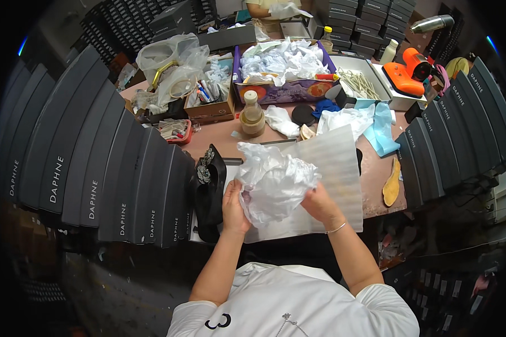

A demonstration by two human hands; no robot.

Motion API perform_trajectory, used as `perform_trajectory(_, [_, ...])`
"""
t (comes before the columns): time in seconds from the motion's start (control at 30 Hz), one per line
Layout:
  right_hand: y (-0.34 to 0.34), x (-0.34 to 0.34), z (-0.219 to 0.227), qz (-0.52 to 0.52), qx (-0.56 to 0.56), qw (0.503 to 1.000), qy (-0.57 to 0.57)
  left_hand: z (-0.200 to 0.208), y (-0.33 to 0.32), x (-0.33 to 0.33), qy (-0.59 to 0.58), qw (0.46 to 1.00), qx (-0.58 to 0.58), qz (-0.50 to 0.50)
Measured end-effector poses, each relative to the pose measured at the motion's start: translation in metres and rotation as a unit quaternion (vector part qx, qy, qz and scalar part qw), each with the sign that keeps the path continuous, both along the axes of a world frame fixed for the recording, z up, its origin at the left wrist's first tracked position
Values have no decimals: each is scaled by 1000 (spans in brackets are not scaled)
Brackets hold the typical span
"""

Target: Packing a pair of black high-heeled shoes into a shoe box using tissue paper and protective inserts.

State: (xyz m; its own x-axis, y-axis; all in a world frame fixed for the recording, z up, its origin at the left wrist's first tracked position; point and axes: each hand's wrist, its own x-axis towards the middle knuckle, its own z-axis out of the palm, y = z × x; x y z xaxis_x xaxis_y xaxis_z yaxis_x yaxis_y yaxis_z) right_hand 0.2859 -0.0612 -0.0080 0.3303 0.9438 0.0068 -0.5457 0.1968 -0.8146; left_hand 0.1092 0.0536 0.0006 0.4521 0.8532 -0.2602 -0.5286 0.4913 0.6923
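Between my two hands is a crumpled, slightly see-through white sheet of tissue paper (275,182), held above the work table. My left hand (234,209) grips its left edge, thumb up along the side. My right hand (322,206), a little blurred and with a thin bracelet at the wrist, closes on the right edge. Beneath the paper and to its right lies a thin white foam sheet (337,168), partly covering a box. Just left of my left hand stand black shoes (209,194) with a sparkling ornament, beside the box's edge.
Dark shoe boxes (109,163) stand in rows on the left, with more shoe boxes (452,140) on the right. Behind are a glue bottle (252,119), a purple carton (281,92) of crumpled paper and an orange tool (405,78). A tan insole (391,184) lies at right. Another person (264,8) sits opposite.
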Motion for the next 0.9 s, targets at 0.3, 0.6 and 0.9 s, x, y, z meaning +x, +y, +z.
perform_trajectory(0.3, [-3,62,-29,-169,64,961,210,-2,38,-32,-100,990,-26,96])
perform_trajectory(0.6, [75,269,-36,-477,16,871,113,1,53,-65,-112,984,-48,130])
perform_trajectory(0.9, [116,98,74,-12,56,868,-494,11,34,-59,-146,985,-5,88])
